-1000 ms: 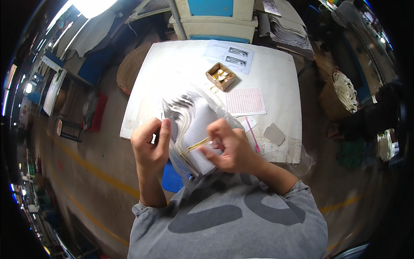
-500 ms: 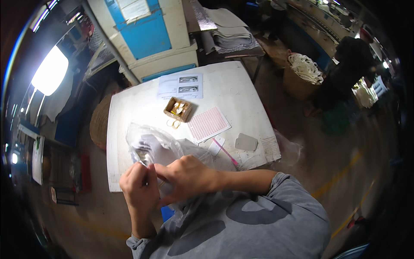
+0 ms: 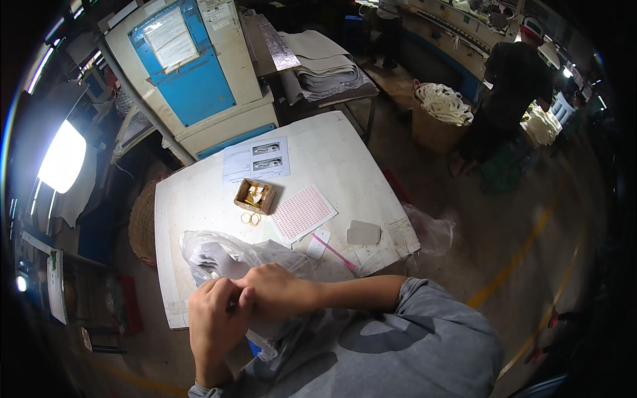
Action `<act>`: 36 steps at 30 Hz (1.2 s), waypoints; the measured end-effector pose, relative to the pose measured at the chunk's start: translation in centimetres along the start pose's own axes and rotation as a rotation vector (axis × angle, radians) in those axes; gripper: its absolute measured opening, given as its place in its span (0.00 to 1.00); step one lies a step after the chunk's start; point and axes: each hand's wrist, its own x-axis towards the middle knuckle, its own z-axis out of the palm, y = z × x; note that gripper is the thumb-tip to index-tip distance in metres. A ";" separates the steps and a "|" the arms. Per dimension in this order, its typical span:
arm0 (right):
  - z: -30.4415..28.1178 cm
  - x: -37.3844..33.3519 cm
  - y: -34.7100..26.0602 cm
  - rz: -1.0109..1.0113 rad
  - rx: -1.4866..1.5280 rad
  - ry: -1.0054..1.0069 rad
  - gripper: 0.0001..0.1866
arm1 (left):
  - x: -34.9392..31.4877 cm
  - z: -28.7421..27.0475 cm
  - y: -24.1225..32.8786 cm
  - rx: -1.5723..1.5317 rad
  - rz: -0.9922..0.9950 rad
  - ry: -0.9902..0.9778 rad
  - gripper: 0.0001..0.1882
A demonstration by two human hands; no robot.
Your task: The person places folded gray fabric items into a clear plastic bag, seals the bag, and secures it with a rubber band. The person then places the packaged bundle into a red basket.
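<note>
Left hand (image 3: 213,323) and right hand (image 3: 275,292) both gripping clear plastic bag (image 3: 229,255), bag just beyond knuckles

Bare tabletop (image 3: 345,166) beyond small box (image 3: 255,196)

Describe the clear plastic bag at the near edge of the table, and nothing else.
The clear plastic bag is thin, crinkled film, glossy where light catches it. It lies slumped on the white table at its near-left edge, partly hanging over toward the person. Pale, flat pieces show through it; what they are cannot be told. The left hand and right hand meet on its near end, pinching the film together.
</note>
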 end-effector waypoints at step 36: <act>1.6 -1.8 2.0 0.046 0.840 0.120 0.23 | -3.0 4.3 -6.2 -0.330 -0.067 0.141 0.32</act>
